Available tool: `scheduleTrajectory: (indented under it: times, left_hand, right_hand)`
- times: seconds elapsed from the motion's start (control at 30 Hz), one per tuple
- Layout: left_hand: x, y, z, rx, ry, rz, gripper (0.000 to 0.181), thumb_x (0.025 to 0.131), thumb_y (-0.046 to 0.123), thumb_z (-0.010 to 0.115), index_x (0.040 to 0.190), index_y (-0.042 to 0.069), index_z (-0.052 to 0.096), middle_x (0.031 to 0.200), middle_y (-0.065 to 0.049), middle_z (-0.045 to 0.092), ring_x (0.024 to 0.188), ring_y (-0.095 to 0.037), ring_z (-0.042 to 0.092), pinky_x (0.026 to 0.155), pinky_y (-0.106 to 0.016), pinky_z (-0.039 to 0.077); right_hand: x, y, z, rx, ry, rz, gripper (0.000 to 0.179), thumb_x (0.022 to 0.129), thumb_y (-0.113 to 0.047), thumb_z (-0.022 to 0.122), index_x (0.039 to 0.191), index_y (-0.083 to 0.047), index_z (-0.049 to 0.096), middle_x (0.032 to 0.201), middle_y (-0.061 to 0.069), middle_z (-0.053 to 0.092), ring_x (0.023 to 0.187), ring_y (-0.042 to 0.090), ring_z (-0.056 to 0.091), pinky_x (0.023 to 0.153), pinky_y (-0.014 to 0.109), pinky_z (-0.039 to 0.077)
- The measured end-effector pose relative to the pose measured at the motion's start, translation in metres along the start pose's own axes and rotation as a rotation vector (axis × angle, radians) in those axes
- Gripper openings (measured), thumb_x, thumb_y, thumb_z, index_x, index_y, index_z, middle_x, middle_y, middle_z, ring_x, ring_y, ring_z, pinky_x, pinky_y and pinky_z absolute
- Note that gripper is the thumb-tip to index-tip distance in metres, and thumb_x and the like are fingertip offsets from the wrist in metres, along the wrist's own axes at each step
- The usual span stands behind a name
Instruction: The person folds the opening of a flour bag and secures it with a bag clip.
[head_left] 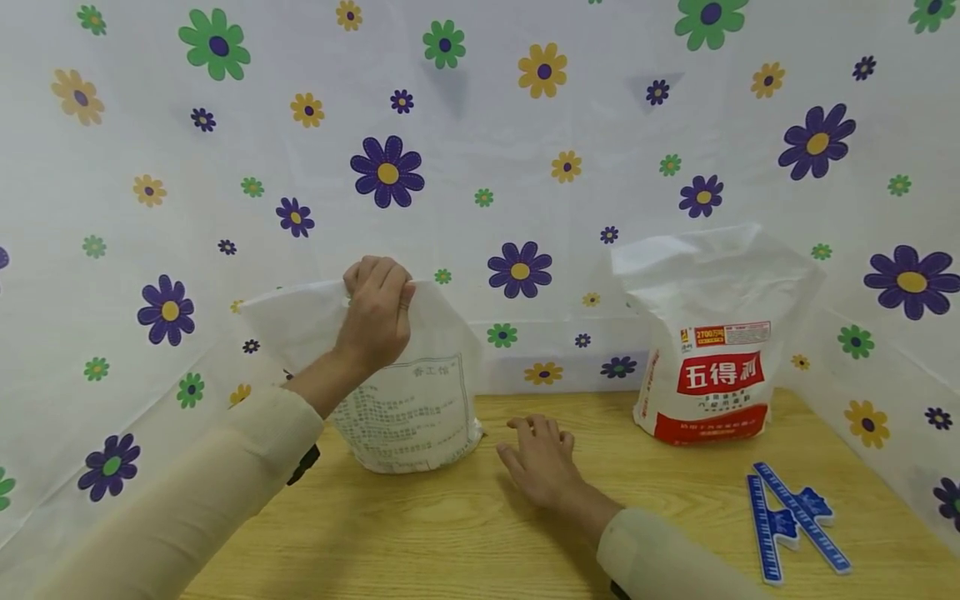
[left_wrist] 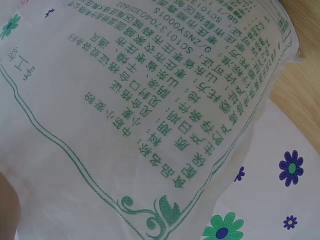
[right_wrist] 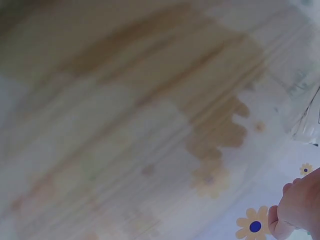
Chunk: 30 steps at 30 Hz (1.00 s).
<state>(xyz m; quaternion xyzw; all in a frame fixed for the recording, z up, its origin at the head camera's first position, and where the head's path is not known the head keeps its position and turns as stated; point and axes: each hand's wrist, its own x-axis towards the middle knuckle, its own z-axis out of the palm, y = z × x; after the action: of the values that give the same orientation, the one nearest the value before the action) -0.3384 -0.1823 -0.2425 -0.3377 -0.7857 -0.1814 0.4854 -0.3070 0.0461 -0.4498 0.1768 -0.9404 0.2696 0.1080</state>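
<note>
At the left stands a white flour bag [head_left: 405, 408] with green printing on its side; its lettering fills much of the left wrist view [left_wrist: 165, 115]. My left hand [head_left: 375, 304] grips the bag's top edge, fingers folded over it. To the right of that bag, my right hand [head_left: 543, 462] is low over the wooden table [head_left: 420, 533], fingers loosely bent and holding nothing. The right hand [right_wrist: 300, 205] also shows at the lower right corner of the right wrist view, most of which is a blurred surface.
A second flour bag [head_left: 716, 367], white with red panels, stands upright at the back right. In front of it lie two blue-and-white ruler-marked clips [head_left: 772, 529] [head_left: 806, 517], one crossing the other. A white flower-patterned sheet [head_left: 480, 108] hangs behind and beside the table.
</note>
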Motion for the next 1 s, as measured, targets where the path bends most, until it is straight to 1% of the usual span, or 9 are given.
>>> scheduleTrajectory:
  times: [0.23,0.47,0.6,0.67,0.77,0.87,1.0]
  left_hand:
    - [0.004,0.012,-0.002,-0.021,-0.004,0.014,0.017,0.101,0.004,0.049,0.084,0.000,0.049,0.084,-0.012,0.045,0.093,-0.033,0.042,0.096,-0.055,0.026]
    - [0.009,0.026,0.001,-0.051,0.014,0.082,0.016,0.099,0.001,0.051,0.083,0.000,0.048,0.083,-0.013,0.047,0.092,-0.033,0.042,0.092,-0.054,0.026]
    - [0.009,0.031,0.003,-0.056,0.012,0.110,0.016,0.098,0.001,0.051,0.082,0.001,0.048,0.083,-0.012,0.047,0.092,-0.032,0.042,0.092,-0.053,0.026]
    - [0.009,0.032,0.004,-0.043,0.002,0.118,0.015,0.098,0.002,0.051,0.083,0.001,0.048,0.084,-0.012,0.047,0.092,-0.032,0.043,0.092,-0.053,0.027]
    - [0.008,0.031,0.006,0.001,-0.008,0.111,0.015,0.099,0.004,0.051,0.085,0.000,0.049,0.085,-0.013,0.048,0.092,-0.032,0.043,0.092,-0.053,0.027]
    - [0.009,0.029,0.007,0.053,-0.014,0.090,0.016,0.101,0.008,0.049,0.087,0.000,0.050,0.086,-0.013,0.048,0.093,-0.033,0.042,0.091,-0.052,0.027]
    - [0.009,0.025,0.006,0.144,-0.043,0.087,0.025,0.105,0.019,0.042,0.091,0.001,0.052,0.090,-0.014,0.049,0.094,-0.033,0.043,0.091,-0.050,0.030]
  right_hand:
    - [0.002,-0.009,0.002,0.025,0.004,-0.010,0.043,0.105,-0.037,0.047,0.138,-0.010,0.051,0.137,0.016,0.049,0.128,0.036,0.041,0.100,0.060,0.028]
    - [0.002,-0.011,0.005,0.027,0.032,-0.040,0.039,0.106,-0.036,0.047,0.134,-0.012,0.055,0.134,0.012,0.052,0.128,0.033,0.043,0.103,0.060,0.026]
    - [0.000,-0.010,0.006,0.002,0.078,-0.091,0.030,0.106,-0.030,0.047,0.127,-0.012,0.059,0.129,0.009,0.055,0.127,0.032,0.046,0.100,0.058,0.029]
    - [0.000,-0.010,0.006,-0.034,0.112,-0.124,0.025,0.106,-0.026,0.048,0.121,-0.011,0.061,0.125,0.007,0.058,0.124,0.030,0.049,0.099,0.056,0.031]
    - [0.001,-0.011,0.006,-0.101,0.141,-0.165,0.018,0.106,-0.021,0.048,0.110,-0.011,0.063,0.117,0.003,0.060,0.115,0.025,0.053,0.097,0.052,0.032]
    - [0.003,-0.014,0.005,-0.164,0.133,-0.168,0.019,0.106,-0.020,0.045,0.106,-0.011,0.062,0.110,0.001,0.062,0.109,0.021,0.055,0.097,0.050,0.032]
    - [0.006,-0.015,0.005,-0.220,0.109,-0.142,0.020,0.107,-0.020,0.043,0.108,-0.011,0.061,0.110,0.001,0.064,0.111,0.021,0.057,0.101,0.049,0.032]
